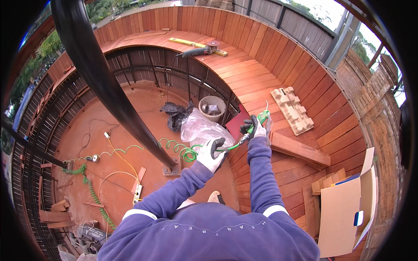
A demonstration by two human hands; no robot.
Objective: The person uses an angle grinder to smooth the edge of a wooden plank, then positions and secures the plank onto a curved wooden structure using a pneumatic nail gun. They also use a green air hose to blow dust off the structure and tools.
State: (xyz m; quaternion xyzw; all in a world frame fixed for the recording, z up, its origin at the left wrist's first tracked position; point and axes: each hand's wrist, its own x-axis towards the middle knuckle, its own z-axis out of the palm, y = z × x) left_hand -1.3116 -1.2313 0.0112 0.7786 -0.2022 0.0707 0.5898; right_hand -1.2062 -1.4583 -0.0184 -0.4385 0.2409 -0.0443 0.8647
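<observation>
My right hand [254, 128], in a black and white work glove, is closed round a green air blow gun [263, 116]. The gun's thin bent nozzle points up and away, over the wooden bench [252, 89]. A metal fitting joins it to a green air hose [235, 146]. That hose runs back to my left hand [212, 155], gloved alike, whose fingers curl round it low and left of the gun. Loose green coils hang just left of that hand. A clear plastic sheet [203, 129] lies on the floor beyond my left hand.
A thick black post [109, 82] slants across the left. The curved bench holds an angle grinder [198, 51], a yellow level [186, 42], a moulded cardboard tray [292, 111] and a timber beam [300, 150]. Cords cross the floor near a white bucket [221, 114]. An open carton [339, 213] stands right.
</observation>
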